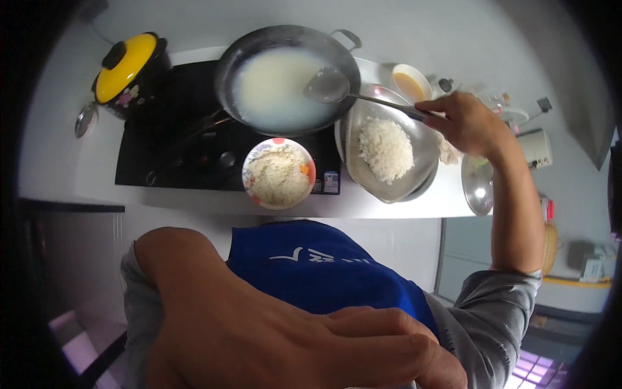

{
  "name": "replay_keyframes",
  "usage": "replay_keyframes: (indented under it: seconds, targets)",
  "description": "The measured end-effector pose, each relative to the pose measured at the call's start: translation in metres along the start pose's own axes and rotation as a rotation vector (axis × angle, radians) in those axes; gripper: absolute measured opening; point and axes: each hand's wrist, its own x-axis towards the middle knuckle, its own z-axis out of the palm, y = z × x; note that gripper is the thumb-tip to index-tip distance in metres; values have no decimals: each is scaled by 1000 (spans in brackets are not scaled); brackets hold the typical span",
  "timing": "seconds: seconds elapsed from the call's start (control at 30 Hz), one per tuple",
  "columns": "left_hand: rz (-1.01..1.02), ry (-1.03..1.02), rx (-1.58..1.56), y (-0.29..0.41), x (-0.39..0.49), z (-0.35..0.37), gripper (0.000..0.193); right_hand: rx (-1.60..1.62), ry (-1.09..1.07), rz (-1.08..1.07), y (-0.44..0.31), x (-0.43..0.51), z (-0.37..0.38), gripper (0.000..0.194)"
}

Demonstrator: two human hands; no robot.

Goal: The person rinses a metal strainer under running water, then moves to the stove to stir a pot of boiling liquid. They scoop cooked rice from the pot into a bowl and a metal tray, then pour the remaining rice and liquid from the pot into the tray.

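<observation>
My right hand (461, 119) grips the handle of a metal ladle (329, 85), whose bowl is at the right side of a black wok (226, 82) of cloudy, whitish liquid. Below the handle, a metal strainer (423, 170) with a mound of cooked white rice (386, 150) rests over a wider basin. A patterned bowl (247, 187) of pale, crumbly food with orange bits stands at the cooktop's front edge. Close to the camera, my left hand (311, 345) is raised over the blue apron (311, 262), fingers stretched to the right; nothing is seen in it.
A black pot with a yellow lid (125, 68) stands left on the black cooktop (170, 141). A small white bowl of yellowish liquid (409, 85) is behind the strainer. A round metal lid or bowl (476, 187) lies right, near my forearm. The counter's edge runs before me.
</observation>
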Motion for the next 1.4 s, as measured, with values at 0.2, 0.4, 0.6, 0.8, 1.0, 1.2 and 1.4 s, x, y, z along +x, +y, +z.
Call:
replay_keyframes:
  seconds: [0.2, 0.4, 0.6, 0.8, 1.0, 1.2, 1.4]
  targets:
    - [-151, 185, 288, 27, -37, -5, 82, -46, -453, 86, -34, 77, -26, 27]
    - [-888, 722, 1946, 49, -147, -52, 54, 144, -522, 4, -24, 91, 8, 32]
    - [-1220, 1111, 1851, 41, -221, -93, 39, 240, -195, -218, -40, 100, 88, 34]
    - [-1409, 1215, 1539, 34, -226, -98, 38, 396, -125, -62, -64, 110, 124, 34]
    - [-1301, 1218, 1610, 35, -228, -94, 38, 447, 18, -14, -66, 109, 137, 34]
    - [-1291, 1214, 1648, 32, -230, -93, 40, 535, 60, 12, -46, 98, 132, 35]
    - [-1255, 1212, 1595, 34, -230, -95, 36, 547, 124, 33, -21, 56, 112, 38]
